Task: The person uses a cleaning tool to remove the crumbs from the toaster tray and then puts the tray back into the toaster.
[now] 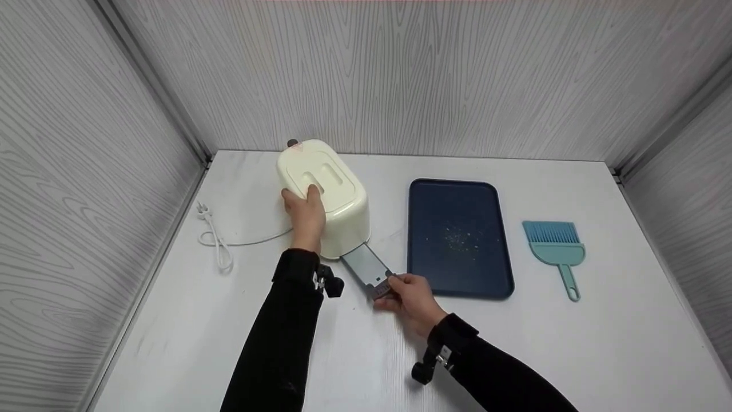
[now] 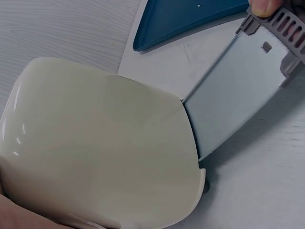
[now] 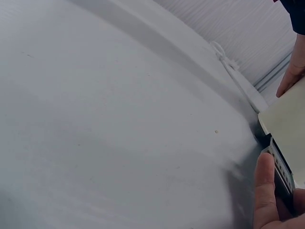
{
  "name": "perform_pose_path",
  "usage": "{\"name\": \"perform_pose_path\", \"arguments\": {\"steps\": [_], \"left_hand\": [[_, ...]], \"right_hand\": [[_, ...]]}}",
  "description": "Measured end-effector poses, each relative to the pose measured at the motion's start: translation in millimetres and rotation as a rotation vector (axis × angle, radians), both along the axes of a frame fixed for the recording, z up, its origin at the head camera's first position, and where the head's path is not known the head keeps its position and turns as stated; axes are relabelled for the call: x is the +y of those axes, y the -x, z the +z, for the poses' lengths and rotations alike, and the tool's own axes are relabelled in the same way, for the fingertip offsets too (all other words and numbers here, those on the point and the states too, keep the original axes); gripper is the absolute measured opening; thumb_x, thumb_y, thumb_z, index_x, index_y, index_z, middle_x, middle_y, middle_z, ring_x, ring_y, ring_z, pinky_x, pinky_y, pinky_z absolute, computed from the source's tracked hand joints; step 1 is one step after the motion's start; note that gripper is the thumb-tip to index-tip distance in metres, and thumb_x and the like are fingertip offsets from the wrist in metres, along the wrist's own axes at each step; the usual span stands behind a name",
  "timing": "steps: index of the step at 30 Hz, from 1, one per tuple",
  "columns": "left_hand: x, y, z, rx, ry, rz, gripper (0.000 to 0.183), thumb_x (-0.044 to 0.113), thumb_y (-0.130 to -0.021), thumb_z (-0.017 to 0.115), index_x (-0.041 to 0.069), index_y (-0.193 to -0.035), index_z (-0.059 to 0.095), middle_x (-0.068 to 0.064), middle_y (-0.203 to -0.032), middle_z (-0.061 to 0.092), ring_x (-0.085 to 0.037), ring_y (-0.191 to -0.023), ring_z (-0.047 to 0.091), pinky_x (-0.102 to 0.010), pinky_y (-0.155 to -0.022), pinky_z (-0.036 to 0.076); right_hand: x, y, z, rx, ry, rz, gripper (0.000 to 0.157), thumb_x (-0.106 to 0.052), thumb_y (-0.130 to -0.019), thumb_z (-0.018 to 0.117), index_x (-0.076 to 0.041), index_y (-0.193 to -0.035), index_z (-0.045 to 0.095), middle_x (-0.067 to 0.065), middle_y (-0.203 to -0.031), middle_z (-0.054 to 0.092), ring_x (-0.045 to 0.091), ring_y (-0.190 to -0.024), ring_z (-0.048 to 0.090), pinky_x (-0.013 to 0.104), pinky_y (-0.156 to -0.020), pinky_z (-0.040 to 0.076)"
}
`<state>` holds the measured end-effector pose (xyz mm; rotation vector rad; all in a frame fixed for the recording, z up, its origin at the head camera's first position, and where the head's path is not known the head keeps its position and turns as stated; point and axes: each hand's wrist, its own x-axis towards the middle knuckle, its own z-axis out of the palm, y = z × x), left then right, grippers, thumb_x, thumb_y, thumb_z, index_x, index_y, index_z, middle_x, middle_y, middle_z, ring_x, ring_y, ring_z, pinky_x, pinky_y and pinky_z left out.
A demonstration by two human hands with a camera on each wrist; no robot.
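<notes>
A cream toaster point(image 1: 346, 220) with two slots on top stands at an angle on the left half of the table. My left hand point(image 1: 307, 220) holds it by the near left side, with fingers over its top edge near a slot. From its near end sticks out a metal crumb tray point(image 1: 366, 264) with a grey slotted handle. My right hand point(image 1: 414, 297) pinches that handle between thumb and fingers. In the left wrist view the tray point(image 2: 228, 100) is partly out, its inner end hidden inside the toaster point(image 2: 105, 133).
A dark blue baking tray point(image 1: 452, 212) with pale crumbs point(image 1: 460, 239) lies right of the toaster. Farther right is a teal hand brush point(image 1: 556, 252). The toaster's white cord and plug point(image 1: 220, 246) lie at left. Grey wood-grain walls point(image 1: 400, 80) enclose the table.
</notes>
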<state>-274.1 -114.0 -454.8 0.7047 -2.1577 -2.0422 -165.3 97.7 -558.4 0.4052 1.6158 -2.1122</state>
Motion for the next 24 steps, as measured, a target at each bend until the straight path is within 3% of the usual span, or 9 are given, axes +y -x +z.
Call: {"name": "perform_pose_path", "arguments": {"steps": [7, 17, 24], "left_hand": [[-1, -0.3, -0.6, -0.013, -0.014, -0.021, 0.08, 0.038, -0.109, 0.037, 0.009, -0.163, -0.014, -0.015, -0.171, -0.003, -0.02, -0.157, 0.006, -0.031, -0.128, 0.013], [-1, 0.5, -2.0, -0.001, 0.009, 0.005, 0.079, 0.036, -0.109, 0.039, 0.007, -0.163, -0.011, -0.019, -0.171, 0.0, -0.023, -0.158, 0.007, -0.031, -0.129, 0.011], [1, 0.0, -2.5, 0.005, 0.017, 0.011, 0.08, 0.037, -0.109, 0.04, 0.006, -0.163, -0.011, -0.02, -0.171, -0.001, -0.025, -0.158, 0.006, -0.032, -0.129, 0.01]], "right_hand": [[-4, 3.8, 1.5, -0.004, 0.018, -0.016, 0.035, -0.006, -0.109, 0.047, 0.017, -0.136, 0.048, 0.029, -0.112, 0.065, 0.02, -0.076, 0.072, 0.031, -0.078, 0.063], [-11, 11.7, 0.8, -0.035, -0.036, -0.036, 0.033, -0.006, -0.108, 0.052, 0.014, -0.133, 0.052, 0.03, -0.116, 0.066, 0.02, -0.078, 0.073, 0.031, -0.079, 0.063], [-18, 19.7, -2.6, -0.043, -0.009, -0.068, 0.032, -0.004, -0.107, 0.052, 0.014, -0.132, 0.051, 0.03, -0.116, 0.065, 0.021, -0.076, 0.073, 0.031, -0.079, 0.064]]}}
